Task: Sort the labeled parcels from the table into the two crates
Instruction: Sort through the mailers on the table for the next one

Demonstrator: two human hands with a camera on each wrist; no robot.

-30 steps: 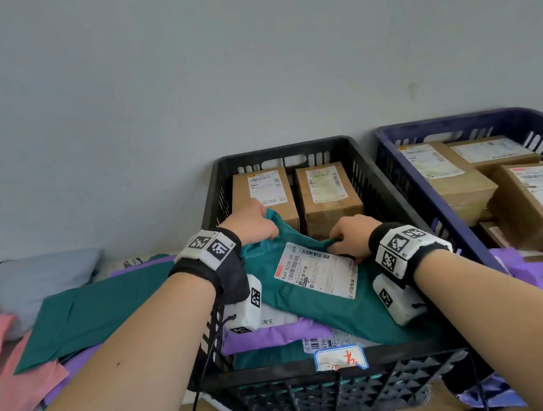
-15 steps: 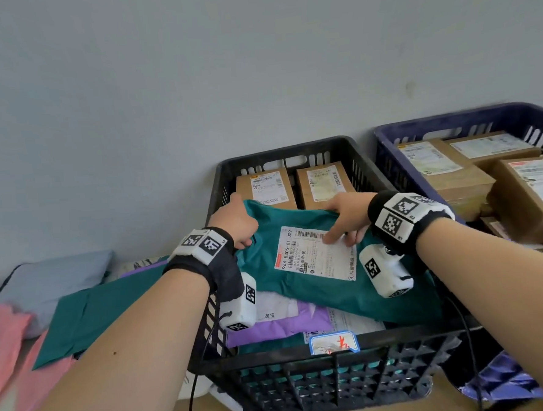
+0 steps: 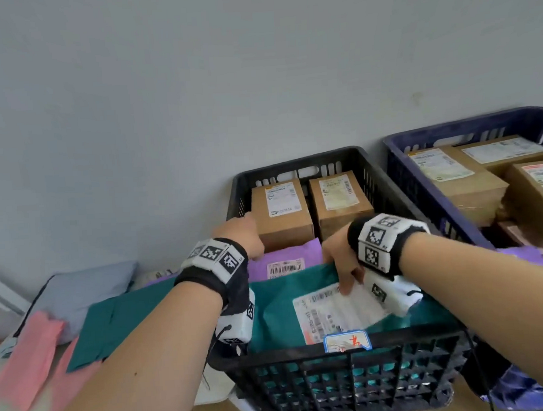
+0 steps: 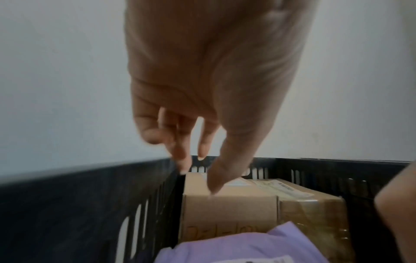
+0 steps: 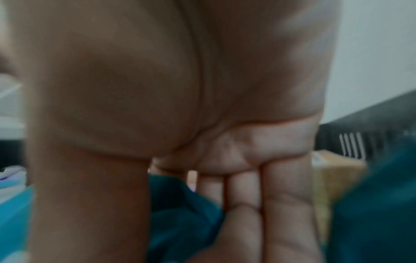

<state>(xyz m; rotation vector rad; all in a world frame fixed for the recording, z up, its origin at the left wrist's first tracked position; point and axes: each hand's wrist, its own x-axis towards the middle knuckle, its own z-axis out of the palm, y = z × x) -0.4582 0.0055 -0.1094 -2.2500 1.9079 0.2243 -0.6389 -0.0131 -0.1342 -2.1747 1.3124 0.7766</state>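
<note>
Grey wall (image 3: 192,83), black crate (image 3: 338,376), barcode-labelled teal parcel (image 3: 280,316)

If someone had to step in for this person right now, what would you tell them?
Left hand: free, fingers loose over the left cardboard box.
Right hand: gripping the teal mailer's top edge in the black crate.
Done: boxes and mailers fill the black crate; boxes sit in the blue crate.
Left: let go of the teal mailer, then sort the soft parcels on the left.
</note>
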